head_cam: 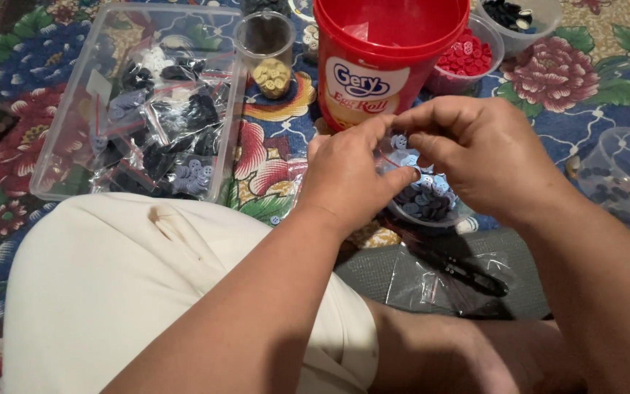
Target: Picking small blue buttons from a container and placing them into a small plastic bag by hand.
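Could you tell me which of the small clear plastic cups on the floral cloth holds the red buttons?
The clear plastic cup right of the red bucket holds red buttons; the clear cup left of it holds tan ones.

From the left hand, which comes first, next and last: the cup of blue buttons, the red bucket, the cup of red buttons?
1. Cup of blue buttons, just right of the left hand.
2. Red bucket, straight ahead.
3. Cup of red buttons, behind the bucket, right.

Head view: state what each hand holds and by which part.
Both hands pinch small bluish buttons by their edges at the fingertips: left hand and right hand meet above a clear cup of bluish buttons. How many buttons cannot be told.
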